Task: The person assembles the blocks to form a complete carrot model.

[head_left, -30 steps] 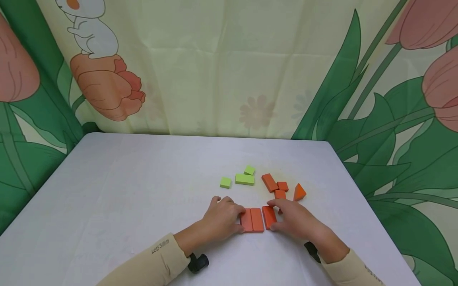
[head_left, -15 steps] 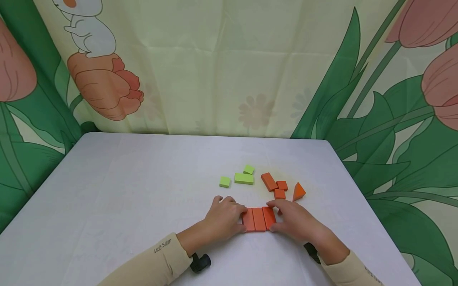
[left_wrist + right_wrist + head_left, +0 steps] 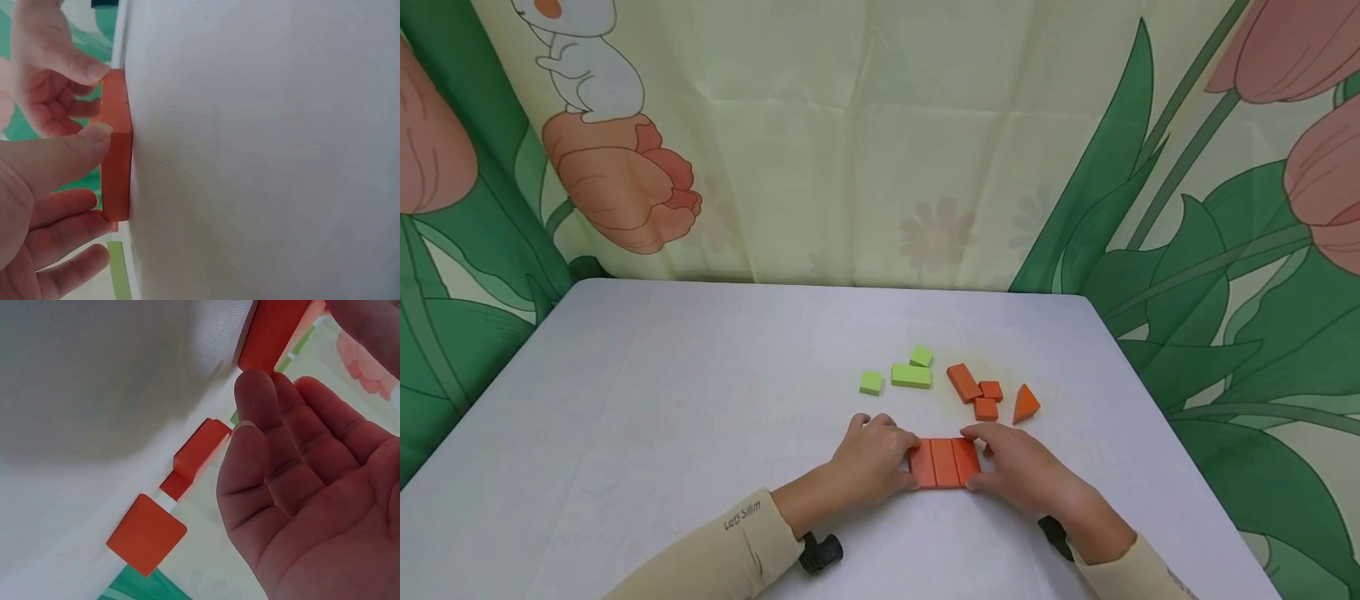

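Note:
Three flat orange-red rectangular blocks lie side by side, long edges together, on the white table. My left hand [image 3: 868, 458] holds the left block [image 3: 922, 465] by its ends, index finger at the far end and thumb at the near one. The left wrist view shows the thumb on that block's [image 3: 115, 175] near corner. Between the outer two sits the middle block [image 3: 945, 463], untouched by fingers. My right hand [image 3: 1026, 467] pinches the right block [image 3: 967, 460] the same way. In the right wrist view, fingertips of the right hand [image 3: 312, 469] meet that block's [image 3: 272, 331] end.
Beyond the hands lie several light green blocks [image 3: 912, 377]. To their right are a longer orange-red block [image 3: 964, 383], two small square ones [image 3: 986, 409] and an orange triangular block [image 3: 1026, 404]. A printed curtain [image 3: 850, 167] hangs behind the table [image 3: 700, 375].
A gap stood between the right block and the other two a second ago. My left hand has slid the left pair rightward, and the gap has closed.

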The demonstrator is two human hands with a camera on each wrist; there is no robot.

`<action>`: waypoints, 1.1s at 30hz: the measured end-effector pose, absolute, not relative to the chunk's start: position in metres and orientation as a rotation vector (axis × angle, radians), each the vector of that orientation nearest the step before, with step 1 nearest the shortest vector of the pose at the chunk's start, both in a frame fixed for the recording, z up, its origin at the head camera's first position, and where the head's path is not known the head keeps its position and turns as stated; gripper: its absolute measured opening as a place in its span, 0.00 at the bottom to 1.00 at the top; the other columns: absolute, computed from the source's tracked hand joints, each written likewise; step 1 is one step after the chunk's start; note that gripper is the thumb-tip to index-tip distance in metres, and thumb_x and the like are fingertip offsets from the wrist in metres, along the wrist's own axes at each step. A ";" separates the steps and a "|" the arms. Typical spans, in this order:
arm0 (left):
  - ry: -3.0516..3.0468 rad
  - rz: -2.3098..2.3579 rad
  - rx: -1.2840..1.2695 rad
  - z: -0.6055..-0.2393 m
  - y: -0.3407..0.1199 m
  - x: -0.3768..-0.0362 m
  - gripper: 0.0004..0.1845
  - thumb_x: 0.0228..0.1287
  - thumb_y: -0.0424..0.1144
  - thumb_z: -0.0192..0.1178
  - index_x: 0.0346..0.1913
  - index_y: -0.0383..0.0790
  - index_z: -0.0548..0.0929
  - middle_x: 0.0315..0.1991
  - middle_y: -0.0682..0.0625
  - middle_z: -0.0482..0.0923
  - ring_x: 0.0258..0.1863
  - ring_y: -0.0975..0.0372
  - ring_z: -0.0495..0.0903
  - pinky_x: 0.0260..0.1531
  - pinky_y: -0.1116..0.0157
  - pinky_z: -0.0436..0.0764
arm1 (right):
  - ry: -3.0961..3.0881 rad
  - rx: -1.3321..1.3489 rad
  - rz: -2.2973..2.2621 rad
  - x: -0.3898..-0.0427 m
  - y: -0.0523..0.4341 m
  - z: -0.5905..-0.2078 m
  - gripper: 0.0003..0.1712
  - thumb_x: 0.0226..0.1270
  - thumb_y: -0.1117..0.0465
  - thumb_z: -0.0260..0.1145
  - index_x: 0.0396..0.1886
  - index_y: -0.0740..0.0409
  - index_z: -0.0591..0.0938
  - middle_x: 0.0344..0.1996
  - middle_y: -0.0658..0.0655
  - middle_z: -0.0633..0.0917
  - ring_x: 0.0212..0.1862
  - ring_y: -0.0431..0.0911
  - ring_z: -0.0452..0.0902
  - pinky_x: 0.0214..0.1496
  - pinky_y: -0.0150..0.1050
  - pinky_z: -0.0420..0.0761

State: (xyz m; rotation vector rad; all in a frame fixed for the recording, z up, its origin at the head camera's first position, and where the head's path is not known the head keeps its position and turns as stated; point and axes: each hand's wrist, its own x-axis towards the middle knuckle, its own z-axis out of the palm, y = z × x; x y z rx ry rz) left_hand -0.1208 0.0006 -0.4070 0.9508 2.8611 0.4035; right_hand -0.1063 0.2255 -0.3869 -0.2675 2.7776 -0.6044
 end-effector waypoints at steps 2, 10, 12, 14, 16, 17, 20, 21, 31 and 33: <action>2.856 0.399 0.961 -0.408 0.001 -0.121 0.23 0.58 0.51 0.74 0.55 0.48 0.87 0.46 0.59 0.85 0.52 0.59 0.75 0.57 0.47 0.68 | 2.774 -0.268 -0.605 -0.106 0.226 -0.387 0.36 0.52 0.58 0.81 0.62 0.56 0.79 0.47 0.47 0.81 0.45 0.44 0.74 0.48 0.43 0.78; 2.874 0.403 0.958 -0.407 0.004 -0.118 0.23 0.57 0.51 0.74 0.54 0.48 0.87 0.46 0.59 0.85 0.50 0.59 0.76 0.55 0.48 0.70 | 2.775 -0.260 -0.615 -0.107 0.230 -0.389 0.36 0.51 0.58 0.81 0.62 0.54 0.80 0.46 0.46 0.81 0.45 0.44 0.74 0.46 0.41 0.78; 2.875 0.414 0.952 -0.407 0.004 -0.118 0.23 0.57 0.51 0.74 0.55 0.47 0.87 0.47 0.58 0.85 0.50 0.59 0.76 0.55 0.49 0.70 | 2.773 -0.260 -0.619 -0.107 0.231 -0.389 0.36 0.51 0.58 0.82 0.62 0.54 0.80 0.47 0.46 0.81 0.44 0.44 0.74 0.45 0.41 0.78; 2.873 0.428 0.943 -0.408 0.003 -0.118 0.24 0.57 0.51 0.74 0.55 0.47 0.86 0.48 0.58 0.85 0.50 0.59 0.77 0.55 0.50 0.70 | 2.772 -0.264 -0.617 -0.107 0.231 -0.389 0.36 0.51 0.58 0.82 0.61 0.54 0.80 0.47 0.46 0.81 0.44 0.44 0.74 0.44 0.41 0.78; 2.863 0.459 0.931 -0.408 0.003 -0.118 0.24 0.57 0.50 0.74 0.56 0.47 0.86 0.50 0.57 0.84 0.51 0.60 0.77 0.54 0.51 0.70 | 2.772 -0.266 -0.615 -0.107 0.231 -0.389 0.36 0.51 0.58 0.82 0.61 0.54 0.80 0.46 0.46 0.81 0.44 0.44 0.74 0.43 0.41 0.78; 2.856 0.474 0.924 -0.408 0.003 -0.118 0.25 0.57 0.50 0.74 0.56 0.46 0.85 0.51 0.57 0.84 0.51 0.60 0.76 0.53 0.52 0.70 | 2.771 -0.263 -0.615 -0.108 0.231 -0.389 0.36 0.51 0.58 0.82 0.61 0.54 0.80 0.46 0.46 0.81 0.43 0.44 0.74 0.43 0.41 0.78; 2.826 0.519 0.901 -0.409 0.002 -0.119 0.26 0.57 0.50 0.74 0.58 0.46 0.84 0.53 0.56 0.83 0.53 0.59 0.76 0.52 0.54 0.71 | 2.771 -0.272 -0.617 -0.108 0.231 -0.389 0.36 0.51 0.58 0.82 0.61 0.54 0.80 0.45 0.46 0.81 0.43 0.44 0.74 0.42 0.41 0.77; 2.813 0.536 0.897 -0.410 0.002 -0.119 0.27 0.57 0.50 0.74 0.59 0.46 0.83 0.54 0.56 0.82 0.54 0.59 0.76 0.52 0.54 0.71 | 2.770 -0.275 -0.618 -0.108 0.231 -0.389 0.36 0.51 0.59 0.82 0.61 0.54 0.80 0.44 0.46 0.80 0.43 0.44 0.73 0.42 0.41 0.77; 2.736 0.671 0.857 -0.408 -0.017 -0.138 0.31 0.59 0.48 0.73 0.64 0.42 0.78 0.60 0.51 0.78 0.62 0.55 0.72 0.58 0.51 0.70 | 2.764 -0.248 -0.611 -0.107 0.230 -0.388 0.36 0.50 0.58 0.82 0.62 0.54 0.80 0.43 0.46 0.80 0.41 0.44 0.73 0.40 0.40 0.76; 2.752 0.679 0.848 -0.405 -0.023 -0.147 0.31 0.59 0.48 0.73 0.64 0.42 0.78 0.60 0.50 0.78 0.62 0.54 0.72 0.58 0.50 0.71 | 2.765 -0.243 -0.610 -0.106 0.230 -0.388 0.36 0.50 0.58 0.82 0.61 0.54 0.80 0.42 0.45 0.80 0.41 0.44 0.72 0.40 0.40 0.76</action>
